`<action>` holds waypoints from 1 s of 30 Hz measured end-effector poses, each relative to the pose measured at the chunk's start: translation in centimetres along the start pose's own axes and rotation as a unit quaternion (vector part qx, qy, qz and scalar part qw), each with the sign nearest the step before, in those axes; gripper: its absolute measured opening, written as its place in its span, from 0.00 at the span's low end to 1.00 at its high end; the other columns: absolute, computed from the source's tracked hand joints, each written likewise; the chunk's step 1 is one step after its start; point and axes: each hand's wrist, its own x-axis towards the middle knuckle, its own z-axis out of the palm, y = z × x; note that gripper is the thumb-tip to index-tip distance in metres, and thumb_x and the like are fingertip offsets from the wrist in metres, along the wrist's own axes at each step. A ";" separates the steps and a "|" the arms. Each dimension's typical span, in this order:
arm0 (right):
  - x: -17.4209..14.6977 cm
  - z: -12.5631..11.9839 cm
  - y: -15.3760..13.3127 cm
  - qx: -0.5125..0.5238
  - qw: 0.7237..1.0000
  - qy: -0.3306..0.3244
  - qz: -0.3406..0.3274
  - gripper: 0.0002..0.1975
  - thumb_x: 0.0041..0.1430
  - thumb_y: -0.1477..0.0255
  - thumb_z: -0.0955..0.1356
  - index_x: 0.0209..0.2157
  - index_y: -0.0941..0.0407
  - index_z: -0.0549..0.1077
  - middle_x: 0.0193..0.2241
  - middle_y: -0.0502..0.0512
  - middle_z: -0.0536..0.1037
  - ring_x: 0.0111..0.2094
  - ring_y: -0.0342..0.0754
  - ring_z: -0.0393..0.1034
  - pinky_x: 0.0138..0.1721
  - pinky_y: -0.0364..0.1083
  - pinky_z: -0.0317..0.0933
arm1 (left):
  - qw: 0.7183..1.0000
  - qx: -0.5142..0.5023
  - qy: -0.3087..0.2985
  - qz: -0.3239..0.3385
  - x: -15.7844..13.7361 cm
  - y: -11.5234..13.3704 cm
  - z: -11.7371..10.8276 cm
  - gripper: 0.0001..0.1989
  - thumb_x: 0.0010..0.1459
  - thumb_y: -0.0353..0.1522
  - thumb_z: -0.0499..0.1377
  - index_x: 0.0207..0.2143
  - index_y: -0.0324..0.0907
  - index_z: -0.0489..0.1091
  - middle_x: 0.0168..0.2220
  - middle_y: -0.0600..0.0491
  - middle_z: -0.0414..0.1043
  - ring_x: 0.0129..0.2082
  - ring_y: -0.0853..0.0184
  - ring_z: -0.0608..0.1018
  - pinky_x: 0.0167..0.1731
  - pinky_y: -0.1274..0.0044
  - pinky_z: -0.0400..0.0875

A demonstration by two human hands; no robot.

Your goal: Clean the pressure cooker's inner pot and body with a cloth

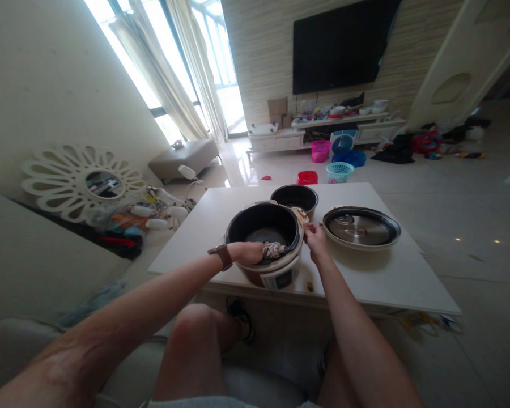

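An electric pressure cooker (249, 272) stands at the near edge of the white table (187, 249), its dark inside facing up. My left hand (251, 253) reaches over its rim, closed on a crumpled, patterned cloth (273, 250) pressed at the near inner wall. At the cooker's right side, my right hand (315, 238) has its fingers closed at the outer edge, beside a light-coloured handle part (301, 215); it seems to grip the rim or handle there. Behind stands a dark inner pot (295, 195). A round lid (361, 229) lies to the right, its metal underside up.
A small brown object (310, 287) lies near the table's front edge. Beyond the table are a red bucket (307, 177), a light blue basket (339, 171) and a pink basket (321, 151). A grey bench (185, 158) stands by the window.
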 end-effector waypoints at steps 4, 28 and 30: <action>0.3 0.5 0.4 -0.055 0.997 0.033 -0.034 0.34 0.42 0.35 0.75 0.28 0.52 0.71 0.21 0.47 0.73 0.24 0.46 0.66 0.28 0.46 0.60 | 0.993 0.068 0.039 -0.087 -1.6 1.8 1.5 0.17 0.65 0.28 0.52 0.48 0.37 0.79 0.49 0.37 0.83 0.49 0.52 0.84 0.49 0.68 0.76; -7.7 -2.9 -1.9 -0.081 0.968 -0.222 -0.083 0.65 0.34 0.62 0.87 0.70 0.41 0.56 0.74 0.63 0.59 0.75 0.64 0.55 0.72 0.67 0.57 | 0.972 0.126 0.159 -0.118 -1.9 3.3 2.6 0.17 0.62 0.29 0.52 0.46 0.41 0.79 0.49 0.39 0.83 0.50 0.52 0.84 0.50 0.67 0.76; -7.1 -3.1 -1.7 -0.088 0.968 -0.218 -0.092 0.65 0.35 0.62 0.87 0.72 0.41 0.55 0.75 0.63 0.58 0.75 0.64 0.55 0.72 0.68 0.57 | 0.972 0.120 0.159 -0.125 -1.8 3.7 2.6 0.17 0.63 0.29 0.51 0.47 0.41 0.78 0.49 0.38 0.82 0.50 0.51 0.84 0.50 0.67 0.76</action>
